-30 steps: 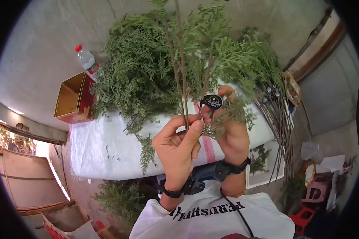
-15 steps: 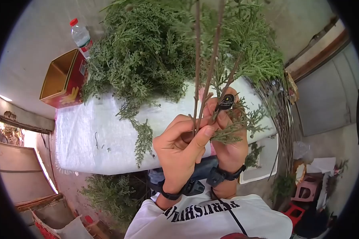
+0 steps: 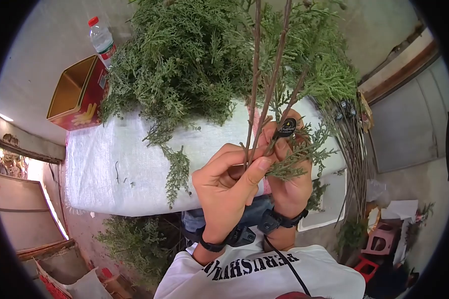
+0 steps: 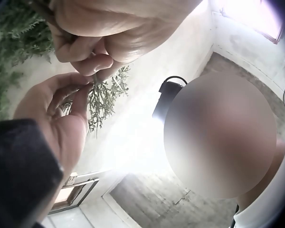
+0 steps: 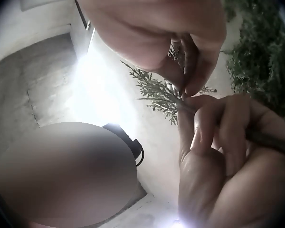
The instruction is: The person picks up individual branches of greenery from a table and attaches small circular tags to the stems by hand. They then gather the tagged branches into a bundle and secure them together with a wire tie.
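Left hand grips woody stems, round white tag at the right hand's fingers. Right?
Not the colour: the round tag is black, as the head view shows. The rest holds: the left hand grips woody stems, and the tag is at the right hand's fingers.

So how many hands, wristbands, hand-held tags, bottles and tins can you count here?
Hands: 2
Wristbands: 2
Held tag: 1
Bottle: 1
Tin: 1
Total: 7
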The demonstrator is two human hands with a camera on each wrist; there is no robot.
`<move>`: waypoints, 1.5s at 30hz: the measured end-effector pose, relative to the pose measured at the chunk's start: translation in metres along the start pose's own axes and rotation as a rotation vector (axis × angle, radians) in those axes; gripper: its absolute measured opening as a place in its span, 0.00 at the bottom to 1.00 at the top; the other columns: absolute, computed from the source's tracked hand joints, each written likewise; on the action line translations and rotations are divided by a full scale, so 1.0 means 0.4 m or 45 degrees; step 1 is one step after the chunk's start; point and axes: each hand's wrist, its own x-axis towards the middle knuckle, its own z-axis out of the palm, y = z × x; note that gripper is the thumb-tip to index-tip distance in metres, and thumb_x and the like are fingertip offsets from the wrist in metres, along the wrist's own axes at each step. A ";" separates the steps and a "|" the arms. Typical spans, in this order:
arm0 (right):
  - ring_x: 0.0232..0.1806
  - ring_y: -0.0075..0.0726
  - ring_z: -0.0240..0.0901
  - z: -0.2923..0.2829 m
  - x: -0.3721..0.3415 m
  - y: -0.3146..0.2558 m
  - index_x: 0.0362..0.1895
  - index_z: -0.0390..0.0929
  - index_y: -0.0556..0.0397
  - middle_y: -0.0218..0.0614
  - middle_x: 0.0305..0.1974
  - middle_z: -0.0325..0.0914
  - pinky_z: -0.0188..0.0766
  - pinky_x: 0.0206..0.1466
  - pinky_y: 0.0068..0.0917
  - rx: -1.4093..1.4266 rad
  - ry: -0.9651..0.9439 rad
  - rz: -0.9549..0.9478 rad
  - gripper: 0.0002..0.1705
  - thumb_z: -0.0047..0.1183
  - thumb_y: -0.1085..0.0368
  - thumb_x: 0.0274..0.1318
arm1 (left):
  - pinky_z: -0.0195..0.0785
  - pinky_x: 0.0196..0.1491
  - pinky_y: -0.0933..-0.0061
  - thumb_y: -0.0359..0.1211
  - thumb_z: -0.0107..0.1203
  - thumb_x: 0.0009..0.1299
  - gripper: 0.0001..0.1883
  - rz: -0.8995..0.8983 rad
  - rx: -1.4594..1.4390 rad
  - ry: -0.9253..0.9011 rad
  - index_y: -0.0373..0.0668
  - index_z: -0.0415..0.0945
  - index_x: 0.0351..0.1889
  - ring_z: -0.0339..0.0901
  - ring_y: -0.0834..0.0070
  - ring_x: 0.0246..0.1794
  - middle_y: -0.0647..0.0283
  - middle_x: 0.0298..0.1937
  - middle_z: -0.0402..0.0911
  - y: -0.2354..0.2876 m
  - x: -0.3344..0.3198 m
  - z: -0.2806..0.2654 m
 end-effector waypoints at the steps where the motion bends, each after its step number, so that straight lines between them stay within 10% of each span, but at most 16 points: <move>1: 0.40 0.24 0.70 -0.008 0.000 -0.003 0.60 0.63 0.53 0.33 0.41 0.72 0.70 0.44 0.23 0.002 0.002 -0.001 0.23 0.56 0.66 0.66 | 0.51 0.17 0.83 0.19 0.63 0.67 0.07 -0.020 0.004 0.005 0.27 0.81 0.42 0.66 0.89 0.18 0.64 0.35 0.76 0.000 -0.001 0.001; 17: 0.44 0.26 0.77 -0.029 0.005 -0.010 0.59 0.64 0.54 0.36 0.44 0.79 0.76 0.49 0.24 -0.096 -0.067 0.028 0.28 0.62 0.76 0.57 | 0.51 0.13 0.87 0.21 0.61 0.68 0.06 -0.151 -0.204 -0.135 0.34 0.74 0.39 0.65 0.89 0.17 0.62 0.39 0.79 -0.004 0.026 -0.009; 25: 0.38 0.27 0.78 -0.056 0.176 0.015 0.57 0.69 0.56 0.39 0.40 0.81 0.77 0.41 0.24 -0.481 -0.721 0.449 0.27 0.62 0.58 0.59 | 0.62 0.21 0.85 0.22 0.57 0.71 0.12 -0.064 -0.135 -0.291 0.34 0.71 0.51 0.76 0.86 0.29 0.57 0.55 0.78 0.052 -0.018 -0.001; 28: 0.25 0.35 0.73 0.049 0.176 0.118 0.52 0.75 0.55 0.31 0.25 0.76 0.70 0.35 0.33 -1.524 -0.935 0.337 0.27 0.60 0.49 0.58 | 0.68 0.29 0.83 0.22 0.56 0.72 0.13 -0.030 -0.122 -0.379 0.33 0.71 0.53 0.78 0.84 0.35 0.56 0.56 0.78 0.029 -0.033 0.005; 35: 0.30 0.47 0.78 0.151 0.122 0.275 0.39 0.78 0.56 0.41 0.33 0.82 0.73 0.36 0.38 -2.200 -1.116 -0.562 0.18 0.62 0.54 0.56 | 0.73 0.49 0.78 0.22 0.54 0.74 0.10 -0.002 -0.225 -0.476 0.32 0.72 0.52 0.78 0.79 0.47 0.59 0.53 0.78 0.053 -0.047 -0.010; 40: 0.38 0.41 0.79 0.122 0.165 0.204 0.45 0.75 0.55 0.40 0.37 0.82 0.74 0.44 0.38 -1.966 -1.194 -0.058 0.15 0.59 0.60 0.58 | 0.71 0.48 0.81 0.23 0.55 0.74 0.10 -0.005 -0.114 -0.484 0.32 0.73 0.52 0.77 0.82 0.47 0.61 0.50 0.78 0.056 -0.039 -0.042; 45: 0.43 0.34 0.79 0.003 0.199 0.133 0.51 0.70 0.52 0.39 0.41 0.82 0.74 0.48 0.36 -0.879 -0.883 0.092 0.12 0.50 0.69 0.63 | 0.68 0.38 0.85 0.24 0.56 0.73 0.09 0.074 -0.082 -0.308 0.31 0.77 0.49 0.74 0.87 0.38 0.63 0.47 0.80 0.059 -0.031 -0.048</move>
